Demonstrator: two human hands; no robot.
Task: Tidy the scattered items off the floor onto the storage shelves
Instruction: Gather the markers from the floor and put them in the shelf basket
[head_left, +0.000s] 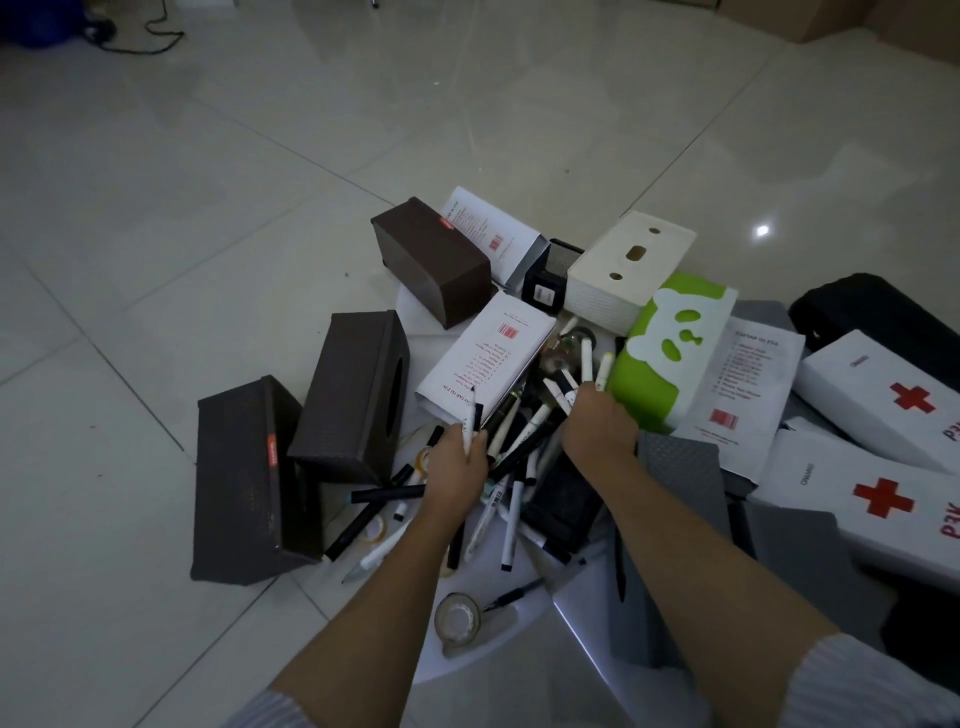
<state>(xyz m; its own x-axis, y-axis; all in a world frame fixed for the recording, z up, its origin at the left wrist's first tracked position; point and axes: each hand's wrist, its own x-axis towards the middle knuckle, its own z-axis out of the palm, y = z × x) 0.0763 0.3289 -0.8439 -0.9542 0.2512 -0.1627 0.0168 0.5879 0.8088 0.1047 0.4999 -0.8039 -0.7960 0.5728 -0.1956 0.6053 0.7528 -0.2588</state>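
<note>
While both hands are reaching into a heap of pens and markers (519, 447) on the tiled floor (208, 208), boxes are lying scattered around it.

Left hand (457, 457) is curling its fingers around a white marker (469, 423) that is pointing away from the camera; right hand (597, 421) is closing on several white markers (584, 366) fanning out past its knuckles. Three brown tissue boxes (353, 395) are lying to the left, a green and white box (670, 348) just right of the right hand, red-cross boxes (883, 400) far right, and a tape roll (457, 618) near, between the forearms.
</note>
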